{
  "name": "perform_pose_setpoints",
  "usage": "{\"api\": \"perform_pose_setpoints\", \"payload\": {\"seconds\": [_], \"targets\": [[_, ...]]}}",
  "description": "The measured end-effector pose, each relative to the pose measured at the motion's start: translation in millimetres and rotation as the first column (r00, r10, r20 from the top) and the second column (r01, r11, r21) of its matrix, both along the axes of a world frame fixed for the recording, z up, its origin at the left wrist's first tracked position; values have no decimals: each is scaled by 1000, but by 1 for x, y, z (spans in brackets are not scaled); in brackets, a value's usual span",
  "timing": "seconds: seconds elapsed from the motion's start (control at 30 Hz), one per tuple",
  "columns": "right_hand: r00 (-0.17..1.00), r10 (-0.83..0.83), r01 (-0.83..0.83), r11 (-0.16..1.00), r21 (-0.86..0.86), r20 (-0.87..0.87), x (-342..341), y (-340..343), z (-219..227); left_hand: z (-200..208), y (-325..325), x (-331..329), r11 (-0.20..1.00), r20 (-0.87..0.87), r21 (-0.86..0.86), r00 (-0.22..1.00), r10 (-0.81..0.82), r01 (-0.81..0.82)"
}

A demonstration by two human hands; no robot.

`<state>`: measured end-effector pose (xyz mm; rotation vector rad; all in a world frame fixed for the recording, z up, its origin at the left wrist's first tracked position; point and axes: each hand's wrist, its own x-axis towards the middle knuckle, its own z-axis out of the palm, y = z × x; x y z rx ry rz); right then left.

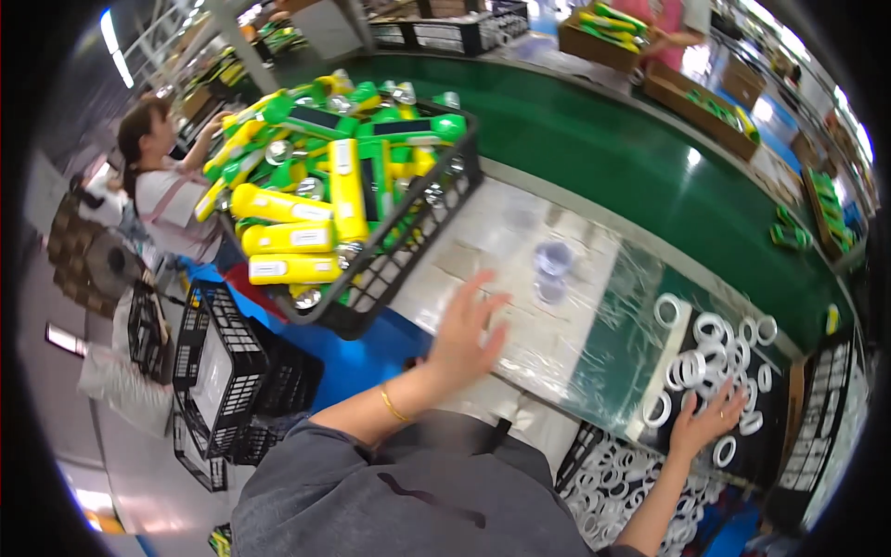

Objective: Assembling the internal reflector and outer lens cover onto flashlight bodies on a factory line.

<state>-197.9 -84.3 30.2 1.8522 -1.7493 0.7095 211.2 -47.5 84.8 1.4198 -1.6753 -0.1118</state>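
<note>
My left hand hangs over the near edge of the work table, fingers spread and slightly blurred, with nothing visible in it. Beyond it lie a few clear round lenses on the pale table top. My right hand reaches to the loose white plastic rings on the right, palm down and fingers apart. Its fingertips are at the rings' near side; whether they touch one, I cannot tell. Left of my left hand, a black plastic crate is heaped with yellow and green flashlights.
A green conveyor belt runs along the table's far side. Many more white rings lie below the near edge. Stacked black crates stand at the left. One co-worker is at far left; another person's hand shows across the belt.
</note>
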Motion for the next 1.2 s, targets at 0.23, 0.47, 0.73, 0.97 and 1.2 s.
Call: {"api": "perform_pose_setpoints", "payload": {"seconds": [0.23, 0.47, 0.73, 0.97, 1.2], "targets": [[887, 323, -314, 946, -81, 331, 156, 9, 30, -34, -56, 95, 928, -176, -111, 926, 335, -357], [781, 523, -554, 832, -6, 343, 253, -29, 35, -30, -49, 109, 954, -377, -102, 898, 226, -282], [785, 514, -599, 773, 209, 347, 287, -102, 29, -38, -33, 135, 959, -355, -24, 899, 256, -283], [766, 514, -625, 737, 259, 385, 275, -113, -2, -28, -17, 131, 968, -396, 50, 885, 246, -246], [804, 512, -577, 794, 192, 302, 270, -110, 9, 129, 45, 125, 975, 18, 223, 1000, 1, -5]]}}
